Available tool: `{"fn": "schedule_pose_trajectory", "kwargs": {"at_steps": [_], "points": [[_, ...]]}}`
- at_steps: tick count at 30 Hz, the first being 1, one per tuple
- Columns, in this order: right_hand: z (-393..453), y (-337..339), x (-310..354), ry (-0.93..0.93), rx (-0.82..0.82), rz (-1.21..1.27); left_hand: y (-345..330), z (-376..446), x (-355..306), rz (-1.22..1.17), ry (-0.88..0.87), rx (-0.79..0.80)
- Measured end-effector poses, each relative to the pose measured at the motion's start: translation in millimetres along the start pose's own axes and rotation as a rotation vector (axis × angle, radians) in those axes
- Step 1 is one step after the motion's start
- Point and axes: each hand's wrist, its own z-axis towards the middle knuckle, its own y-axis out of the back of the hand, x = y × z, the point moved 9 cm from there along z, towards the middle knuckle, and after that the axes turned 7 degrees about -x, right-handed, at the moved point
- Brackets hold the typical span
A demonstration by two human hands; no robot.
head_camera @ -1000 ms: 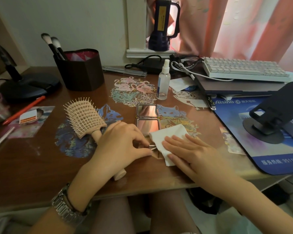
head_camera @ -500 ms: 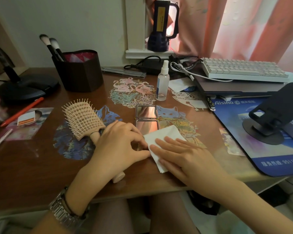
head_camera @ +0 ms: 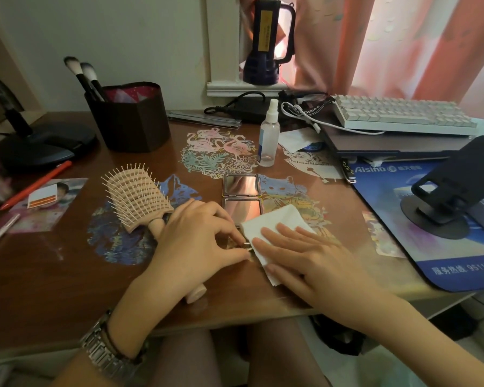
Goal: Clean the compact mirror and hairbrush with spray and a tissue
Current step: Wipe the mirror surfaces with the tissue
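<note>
- The compact mirror (head_camera: 242, 197) lies open on the brown desk (head_camera: 53, 275), near the middle.
- The right hand (head_camera: 305, 255) presses a white tissue (head_camera: 271, 227) flat over the mirror's near right corner, fingers straight and slightly spread.
- The left hand (head_camera: 196, 241) pinches the mirror's near edge between thumb and fingertips.
- The hairbrush (head_camera: 137, 196) lies bristles-up to the left, its handle under the left hand.
- The spray bottle (head_camera: 269, 135) stands upright just beyond the mirror.

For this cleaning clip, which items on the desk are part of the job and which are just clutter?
Job: compact mirror, lying open; tissue under the right hand; left hand steadying the mirror; hairbrush; spray bottle.

Clutter: keyboard, brush holder, torch, red pen, phone stand, mouse mat.
</note>
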Motion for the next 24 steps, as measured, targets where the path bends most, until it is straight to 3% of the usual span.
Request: {"fn": "schedule_pose_trajectory", "kwargs": {"at_steps": [6,15,24], "points": [[5.4,-3.2,8.9,0.026,-0.01,0.036,0.7,0.4,1.9,-0.013,0.008,-0.01],[-7.6,2.9,-29.7,-0.068,-0.017,0.043,1.6,-0.3,1.7,0.012,0.035,-0.005],[-6.8,9.1,-56.5,-0.16,-0.038,0.046,-2.1,3.4,0.0,0.026,0.009,0.094]]}}
